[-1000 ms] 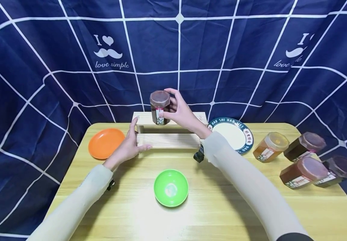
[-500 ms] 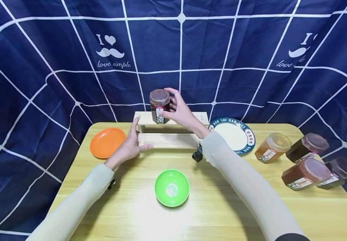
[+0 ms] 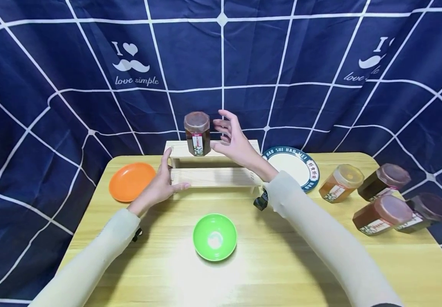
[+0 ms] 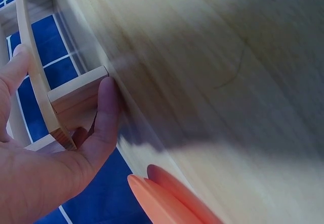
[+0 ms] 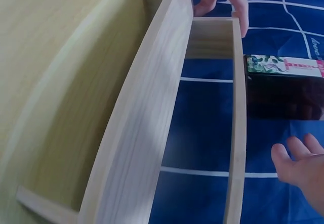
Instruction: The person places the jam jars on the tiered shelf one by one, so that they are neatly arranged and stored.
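A dark jar (image 3: pixel 197 134) stands upright on the upper step of a pale wooden rack (image 3: pixel 213 177), toward that step's left end. The jar has flat sides, a brownish-red faceted lid and a narrow white label with red and green print running down its front. Its contents look almost black. The rack is a small two-step shelf of light, unpainted wood, set on the tabletop (image 3: pixel 282 264) near the far edge, with the lower step in front. In the right wrist view the jar (image 5: pixel 283 87) appears sideways on the top board, apparently resting flat on it.
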`<action>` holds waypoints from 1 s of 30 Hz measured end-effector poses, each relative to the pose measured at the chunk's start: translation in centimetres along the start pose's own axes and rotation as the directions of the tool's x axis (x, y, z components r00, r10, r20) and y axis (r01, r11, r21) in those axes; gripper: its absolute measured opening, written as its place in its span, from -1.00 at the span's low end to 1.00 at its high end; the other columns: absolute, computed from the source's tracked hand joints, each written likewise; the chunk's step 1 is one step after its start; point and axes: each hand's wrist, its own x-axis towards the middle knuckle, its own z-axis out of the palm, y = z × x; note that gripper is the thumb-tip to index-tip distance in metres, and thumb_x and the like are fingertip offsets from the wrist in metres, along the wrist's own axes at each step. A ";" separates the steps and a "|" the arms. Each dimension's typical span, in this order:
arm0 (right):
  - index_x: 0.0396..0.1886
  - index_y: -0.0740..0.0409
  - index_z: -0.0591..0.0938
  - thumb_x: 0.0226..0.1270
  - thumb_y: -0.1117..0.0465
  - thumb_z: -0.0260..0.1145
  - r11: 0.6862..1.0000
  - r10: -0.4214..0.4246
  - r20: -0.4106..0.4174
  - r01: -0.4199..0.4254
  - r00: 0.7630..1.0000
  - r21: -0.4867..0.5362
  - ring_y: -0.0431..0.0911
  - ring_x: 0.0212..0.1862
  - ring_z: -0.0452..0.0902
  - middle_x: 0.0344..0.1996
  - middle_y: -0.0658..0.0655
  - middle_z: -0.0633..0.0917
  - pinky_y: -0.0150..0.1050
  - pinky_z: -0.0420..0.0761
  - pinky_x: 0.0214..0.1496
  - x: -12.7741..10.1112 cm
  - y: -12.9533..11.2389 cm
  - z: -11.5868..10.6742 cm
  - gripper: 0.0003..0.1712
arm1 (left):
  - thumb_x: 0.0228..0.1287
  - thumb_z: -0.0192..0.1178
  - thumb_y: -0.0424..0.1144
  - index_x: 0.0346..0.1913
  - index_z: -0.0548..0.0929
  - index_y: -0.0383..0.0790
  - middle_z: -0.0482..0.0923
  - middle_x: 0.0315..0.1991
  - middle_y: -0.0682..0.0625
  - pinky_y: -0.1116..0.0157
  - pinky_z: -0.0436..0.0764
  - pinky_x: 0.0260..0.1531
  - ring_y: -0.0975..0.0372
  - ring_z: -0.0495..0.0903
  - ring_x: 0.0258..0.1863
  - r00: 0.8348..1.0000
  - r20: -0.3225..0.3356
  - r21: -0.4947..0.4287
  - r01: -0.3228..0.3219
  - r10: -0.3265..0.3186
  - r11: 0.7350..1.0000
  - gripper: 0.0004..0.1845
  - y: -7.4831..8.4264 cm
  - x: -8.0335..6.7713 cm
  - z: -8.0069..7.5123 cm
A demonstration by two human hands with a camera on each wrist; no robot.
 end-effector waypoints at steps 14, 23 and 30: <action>0.69 0.10 0.14 0.44 0.42 0.43 0.997 -0.075 -0.084 0.078 0.994 0.026 0.15 0.53 0.42 0.47 0.24 0.48 0.13 0.31 0.58 -4.5 -2.4 -2.7 -0.04 | 0.26 0.64 -0.30 0.77 -0.37 -0.01 0.50 0.23 -0.47 -0.21 0.42 0.37 -0.20 0.59 0.21 1.000 -0.006 -0.008 -0.003 0.003 1.000 0.42 0.6 -0.3 -0.2; 0.66 0.15 0.20 0.45 0.49 0.38 0.993 -0.110 -0.171 0.115 0.979 0.020 0.18 0.42 0.52 0.40 0.29 0.54 0.09 0.41 0.52 -7.9 -5.3 -5.6 -0.11 | 0.27 0.63 -0.31 0.77 -0.39 0.01 0.48 0.24 -0.48 -0.20 0.38 0.41 -0.20 0.56 0.23 1.000 0.000 -0.006 0.005 -0.005 1.000 0.43 0.6 -0.2 -0.1; 0.63 0.17 0.24 0.42 0.62 0.34 0.994 -0.098 -0.193 0.105 0.976 0.025 0.12 0.38 0.58 0.39 0.43 0.51 -0.13 0.49 0.45 -10.8 -5.8 -7.9 -0.12 | 0.28 0.63 -0.31 0.77 -0.39 0.01 0.50 0.23 -0.47 -0.21 0.41 0.39 -0.20 0.58 0.22 1.000 0.000 -0.003 0.003 -0.003 1.000 0.42 0.6 -0.3 -0.1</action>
